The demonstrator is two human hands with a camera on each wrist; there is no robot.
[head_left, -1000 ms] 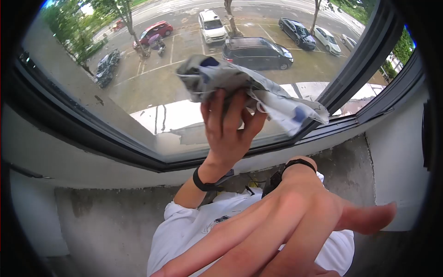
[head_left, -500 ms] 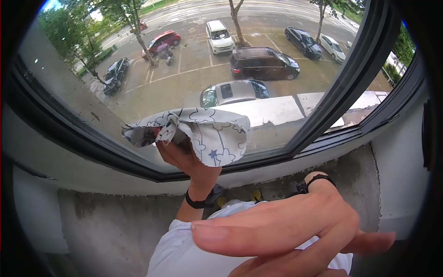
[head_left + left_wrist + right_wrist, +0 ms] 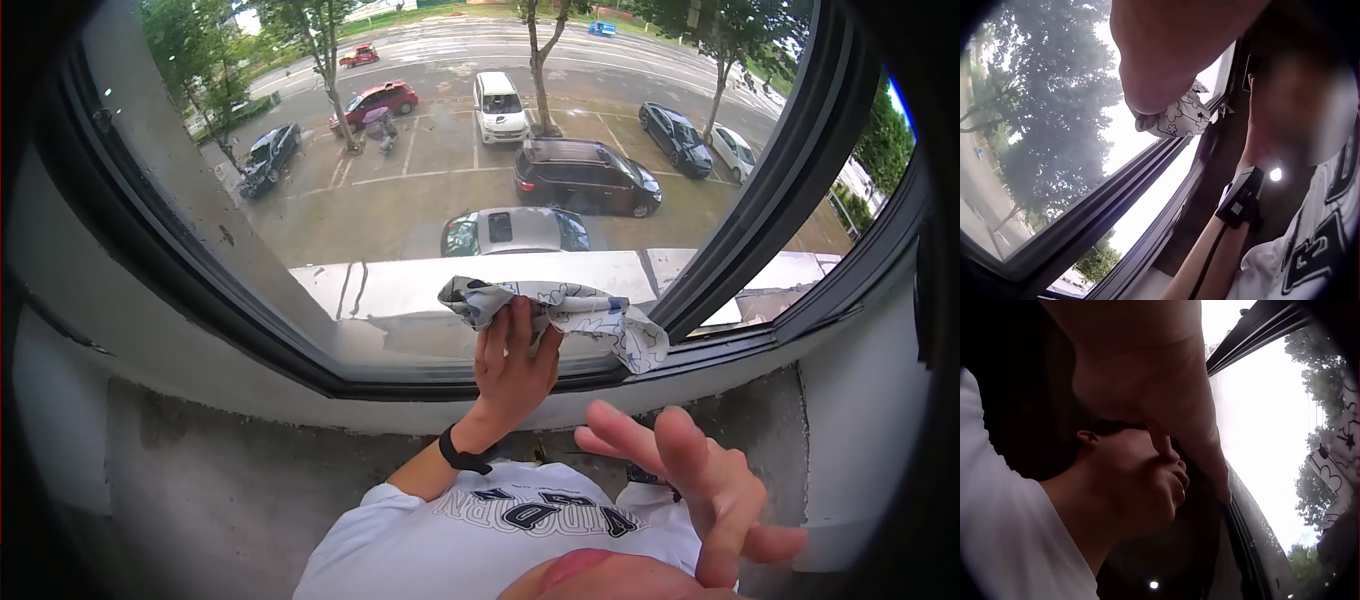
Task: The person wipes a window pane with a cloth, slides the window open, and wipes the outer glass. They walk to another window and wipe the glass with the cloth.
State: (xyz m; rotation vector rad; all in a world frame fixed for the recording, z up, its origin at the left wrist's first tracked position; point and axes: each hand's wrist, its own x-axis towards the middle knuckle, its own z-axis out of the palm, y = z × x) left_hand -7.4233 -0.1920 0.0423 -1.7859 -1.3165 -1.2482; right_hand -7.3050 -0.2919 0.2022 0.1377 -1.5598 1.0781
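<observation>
A white cloth (image 3: 600, 312) printed with outlined clouds and stars lies bunched against the lower window glass (image 3: 400, 345). My left hand (image 3: 517, 360) holds it there, back of the hand toward me, fingers reaching up over its folds. The left wrist view shows the cloth (image 3: 1179, 119) beyond the large, dark shape of that hand (image 3: 1160, 62). Raised close to the head camera, my right hand (image 3: 730, 490) has its fingers apart and loosely bent, holding nothing. In the right wrist view this hand (image 3: 1147, 381) is right beside the person's face.
A dark window frame (image 3: 770, 190) runs up the right side, with a lower rail (image 3: 400, 388) below the cloth. A pale wall ledge (image 3: 250, 385) borders it. Outside, below, are parked cars (image 3: 585, 178), trees (image 3: 540, 80) and a road.
My left hand and the cloth first swept left and down across the glass, then moved back right. The right hand turned and its fingers spread. The view has tilted up, showing more road.
</observation>
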